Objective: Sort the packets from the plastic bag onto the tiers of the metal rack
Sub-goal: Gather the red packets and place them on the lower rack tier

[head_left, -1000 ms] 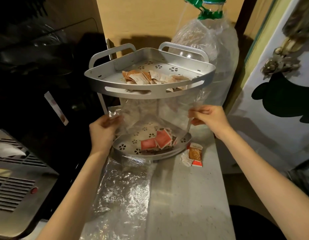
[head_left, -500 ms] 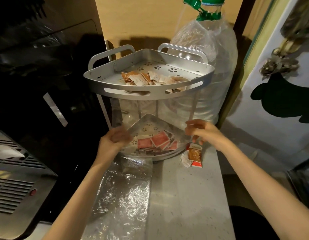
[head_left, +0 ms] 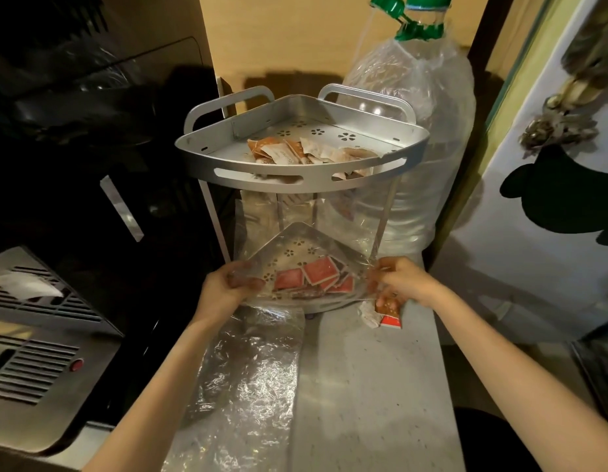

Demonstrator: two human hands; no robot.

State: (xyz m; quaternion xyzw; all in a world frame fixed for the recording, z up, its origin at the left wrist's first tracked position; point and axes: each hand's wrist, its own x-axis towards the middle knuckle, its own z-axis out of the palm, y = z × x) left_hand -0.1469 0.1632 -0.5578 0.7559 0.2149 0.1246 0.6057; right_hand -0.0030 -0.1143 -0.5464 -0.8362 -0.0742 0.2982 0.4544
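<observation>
Left hand pinches plastic bag | right hand pinches bag too

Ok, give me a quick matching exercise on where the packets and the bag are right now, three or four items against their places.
Things:
1. red packets
2. pale and orange packets
3. plastic bag
4. loose packets

Places:
A. on the counter, right of the rack
B. top tier of the rack
C. held between both hands
D. bottom tier of the rack

Pairs: 1-D, 2-B, 3-C, 4-A. The left hand and right hand pinch the bag's edges.
</observation>
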